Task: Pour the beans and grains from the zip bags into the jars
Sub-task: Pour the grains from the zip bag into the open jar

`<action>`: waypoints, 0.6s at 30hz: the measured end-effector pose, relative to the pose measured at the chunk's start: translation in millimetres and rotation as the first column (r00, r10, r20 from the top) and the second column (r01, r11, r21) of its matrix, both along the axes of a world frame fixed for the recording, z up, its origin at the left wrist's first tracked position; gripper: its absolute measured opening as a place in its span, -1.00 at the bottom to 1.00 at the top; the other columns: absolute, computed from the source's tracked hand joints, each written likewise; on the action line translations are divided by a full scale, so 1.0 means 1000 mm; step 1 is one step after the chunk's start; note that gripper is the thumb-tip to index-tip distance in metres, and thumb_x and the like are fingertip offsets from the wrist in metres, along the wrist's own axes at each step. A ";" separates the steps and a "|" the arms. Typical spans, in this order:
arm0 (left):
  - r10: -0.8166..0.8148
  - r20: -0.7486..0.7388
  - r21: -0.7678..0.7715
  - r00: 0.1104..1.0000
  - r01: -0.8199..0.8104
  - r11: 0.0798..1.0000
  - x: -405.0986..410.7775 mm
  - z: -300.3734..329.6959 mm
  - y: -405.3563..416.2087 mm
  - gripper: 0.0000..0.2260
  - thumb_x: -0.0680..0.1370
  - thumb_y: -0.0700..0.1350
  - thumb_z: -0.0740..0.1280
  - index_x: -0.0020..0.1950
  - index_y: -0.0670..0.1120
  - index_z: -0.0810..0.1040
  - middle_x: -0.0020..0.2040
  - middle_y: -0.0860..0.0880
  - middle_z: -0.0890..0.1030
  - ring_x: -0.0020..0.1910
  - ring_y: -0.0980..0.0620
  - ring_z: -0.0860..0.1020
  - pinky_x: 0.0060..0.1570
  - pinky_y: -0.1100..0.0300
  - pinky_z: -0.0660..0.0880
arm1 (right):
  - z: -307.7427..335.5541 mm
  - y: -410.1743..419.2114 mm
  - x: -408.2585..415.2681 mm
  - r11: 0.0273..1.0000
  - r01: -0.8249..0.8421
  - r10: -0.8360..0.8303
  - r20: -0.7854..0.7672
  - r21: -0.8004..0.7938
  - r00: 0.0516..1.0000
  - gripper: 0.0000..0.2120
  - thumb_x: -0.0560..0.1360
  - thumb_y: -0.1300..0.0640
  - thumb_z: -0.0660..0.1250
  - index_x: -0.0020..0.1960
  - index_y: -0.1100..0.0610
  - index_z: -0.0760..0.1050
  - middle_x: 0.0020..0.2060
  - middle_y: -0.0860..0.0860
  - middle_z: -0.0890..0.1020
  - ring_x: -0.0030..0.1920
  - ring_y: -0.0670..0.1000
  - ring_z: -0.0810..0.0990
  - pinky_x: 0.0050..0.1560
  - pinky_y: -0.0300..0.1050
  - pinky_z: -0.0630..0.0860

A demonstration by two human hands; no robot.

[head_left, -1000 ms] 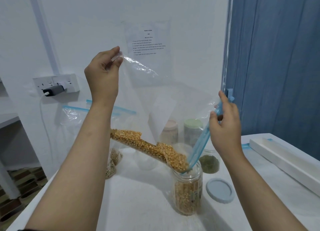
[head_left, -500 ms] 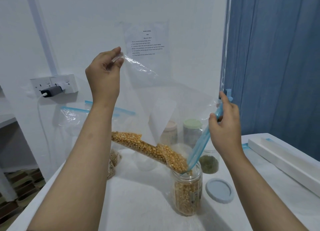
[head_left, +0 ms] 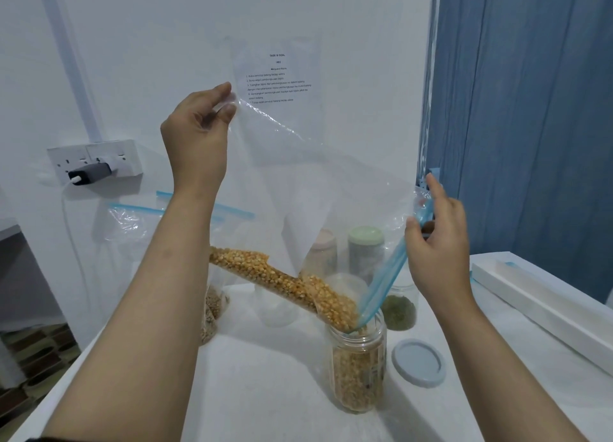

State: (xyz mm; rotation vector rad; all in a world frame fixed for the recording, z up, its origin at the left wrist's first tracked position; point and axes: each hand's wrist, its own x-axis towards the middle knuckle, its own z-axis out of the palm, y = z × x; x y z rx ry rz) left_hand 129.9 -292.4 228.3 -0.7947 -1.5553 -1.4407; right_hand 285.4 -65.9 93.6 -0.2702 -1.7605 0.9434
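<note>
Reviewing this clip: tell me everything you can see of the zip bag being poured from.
The zip bag is large, clear, crinkled plastic with a blue zip strip along its open mouth. It hangs tilted: the left hand pinches its raised bottom corner, the right hand grips the zip edge. Yellow kernels lie in a sloped band along its lower fold, running down to the mouth corner, which dips into the open jar.

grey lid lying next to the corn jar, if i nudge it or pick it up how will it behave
The grey lid lies flat on the white table, so a nudge would probably slide it, not roll it. It looks thin and plastic, so likely light and rigid. Its low rim may be hard to pinch.
</note>
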 end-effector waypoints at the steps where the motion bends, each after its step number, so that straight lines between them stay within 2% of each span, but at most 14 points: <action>1: -0.002 -0.001 -0.002 1.000 0.002 1.000 -0.001 0.000 0.000 -0.75 0.56 -0.23 0.37 0.23 -0.13 0.63 0.06 0.03 0.65 -0.08 0.35 0.58 0.04 0.42 0.46 | 0.001 0.000 0.000 1.000 -0.002 0.002 0.002 0.001 1.000 -0.46 0.64 0.25 0.21 0.57 -0.05 0.21 0.18 -0.04 0.37 0.06 0.03 0.51 0.08 -0.24 0.45; 3: -0.008 -0.004 -0.007 1.000 0.008 1.000 -0.002 0.001 0.001 -0.75 0.56 -0.23 0.37 0.23 -0.13 0.63 0.05 0.04 0.65 -0.07 0.35 0.58 0.05 0.41 0.46 | 0.001 0.000 0.000 1.000 -0.009 0.009 0.005 -0.005 1.000 -0.46 0.64 0.25 0.21 0.56 -0.05 0.21 0.19 -0.03 0.38 0.07 0.02 0.50 0.07 -0.29 0.44; 6: -0.017 -0.011 -0.016 1.000 0.017 1.000 -0.002 0.003 0.002 -0.75 0.56 -0.23 0.37 0.22 -0.10 0.63 0.04 0.06 0.65 -0.06 0.34 0.59 0.05 0.41 0.46 | 0.001 0.002 0.000 1.000 -0.007 0.007 0.008 -0.022 1.000 -0.48 0.64 0.27 0.20 0.56 -0.01 0.23 0.19 -0.01 0.39 0.10 -0.03 0.47 -0.03 -0.55 0.38; 8: -0.019 -0.019 -0.025 1.000 0.019 1.000 -0.002 0.004 0.004 -0.75 0.56 -0.23 0.37 0.23 -0.11 0.63 0.05 0.05 0.65 -0.06 0.33 0.59 0.06 0.40 0.46 | 0.001 0.003 0.000 0.999 -0.006 0.006 0.005 -0.032 1.000 -0.48 0.64 0.28 0.20 0.56 0.00 0.24 0.18 -0.02 0.39 0.12 -0.03 0.47 -0.04 -0.59 0.36; 10: -0.023 -0.024 -0.031 0.999 0.022 0.999 -0.002 0.005 0.004 -0.75 0.56 -0.23 0.37 0.23 -0.11 0.63 0.06 0.04 0.65 -0.05 0.32 0.59 0.06 0.40 0.46 | 0.001 0.003 -0.001 1.000 -0.009 0.009 -0.005 -0.030 1.000 -0.48 0.64 0.28 0.20 0.56 -0.01 0.24 0.15 -0.03 0.38 0.14 0.02 0.50 0.07 -0.45 0.44; 12: -0.023 -0.029 -0.039 0.999 0.022 0.999 -0.003 0.006 0.005 -0.75 0.56 -0.22 0.38 0.23 -0.10 0.63 0.06 0.04 0.66 -0.05 0.31 0.59 0.06 0.39 0.46 | 0.000 0.003 -0.002 0.999 -0.025 0.025 -0.020 -0.030 1.000 -0.48 0.64 0.27 0.20 0.56 -0.02 0.24 0.14 -0.03 0.39 0.14 0.10 0.56 0.19 -0.12 0.54; 13: -0.025 -0.029 -0.042 0.999 0.024 0.999 -0.003 0.007 0.005 -0.75 0.56 -0.22 0.38 0.23 -0.10 0.63 0.06 0.04 0.66 -0.05 0.30 0.59 0.06 0.39 0.46 | 0.000 0.003 -0.003 0.999 -0.032 0.031 -0.021 -0.033 0.999 -0.48 0.64 0.26 0.20 0.56 -0.02 0.24 0.14 -0.03 0.39 0.13 0.13 0.57 0.21 -0.03 0.56; 18: -0.029 -0.035 -0.045 0.999 0.028 0.999 -0.004 0.007 0.007 -0.76 0.56 -0.22 0.38 0.22 -0.09 0.64 0.04 0.08 0.65 -0.04 0.30 0.59 0.04 0.39 0.46 | -0.001 0.005 -0.004 0.998 -0.042 0.041 -0.032 -0.045 0.999 -0.48 0.64 0.28 0.20 0.55 -0.01 0.25 0.12 -0.03 0.38 0.10 0.15 0.59 0.14 -0.11 0.55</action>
